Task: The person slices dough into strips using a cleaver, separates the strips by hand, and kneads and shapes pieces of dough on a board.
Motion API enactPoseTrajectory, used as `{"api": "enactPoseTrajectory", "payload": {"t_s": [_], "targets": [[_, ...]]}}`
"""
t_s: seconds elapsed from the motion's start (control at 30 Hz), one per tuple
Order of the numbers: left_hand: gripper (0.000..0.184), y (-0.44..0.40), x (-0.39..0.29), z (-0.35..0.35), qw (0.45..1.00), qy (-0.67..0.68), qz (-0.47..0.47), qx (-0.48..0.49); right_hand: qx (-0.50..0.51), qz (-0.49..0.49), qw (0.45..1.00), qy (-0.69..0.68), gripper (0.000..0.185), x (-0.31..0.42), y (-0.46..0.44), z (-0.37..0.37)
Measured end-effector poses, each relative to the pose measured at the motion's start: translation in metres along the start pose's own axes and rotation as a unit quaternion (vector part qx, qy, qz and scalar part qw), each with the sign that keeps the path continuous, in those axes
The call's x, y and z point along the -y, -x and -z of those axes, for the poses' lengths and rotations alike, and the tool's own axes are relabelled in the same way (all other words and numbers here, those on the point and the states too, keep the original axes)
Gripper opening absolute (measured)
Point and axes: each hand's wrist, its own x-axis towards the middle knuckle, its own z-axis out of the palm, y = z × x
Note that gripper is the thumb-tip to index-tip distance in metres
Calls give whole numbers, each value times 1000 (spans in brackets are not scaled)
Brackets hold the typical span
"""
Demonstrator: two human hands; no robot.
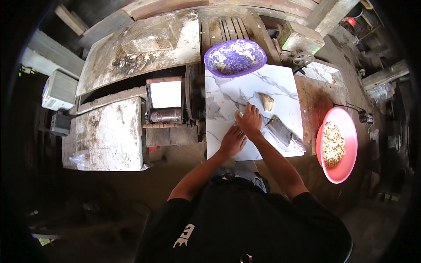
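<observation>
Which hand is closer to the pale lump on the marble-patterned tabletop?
Right. The right hand is just left of the pale lump, slightly nearer the body; the left hand is farther left and nearer still to the body.

Black shirt (272,219) with white print (184,235)

White is veined with grey, marble-fashion, across the table (223,147). A purple basin (234,76) is mottled with cream-white smears. The lump (266,103) is coloured pale tan, the flat piece (279,130) dark grey. Tan strands (333,147) are set against a coral-pink basin (344,164). A black shirt (258,219) is marked with a white print (184,235).
</observation>
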Motion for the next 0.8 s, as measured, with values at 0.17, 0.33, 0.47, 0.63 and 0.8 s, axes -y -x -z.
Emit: {"api": "enactPoseTrajectory", "payload": {"t_s": [0.17,0.33,0.47,0.63,0.8], "targets": [[39,1,-5,2,1000,-11,7,-15,25,-22,999,17,59,10,-3,7],[46,-10,-12,14,1000,-26,12,13,54,30,997,42,60,-12,-31,10],[60,-13,-16,17,994,-54,26,94,42,41,998,-23,47,-51,-67,-4],[69,-9,-14,25,987,-64,33,146,47,83,995,-26,33,-60,-77,-1],[74,-7,-13,27,986,-43,26,160,-17,115,993,15,28,-7,-15,4]]}}
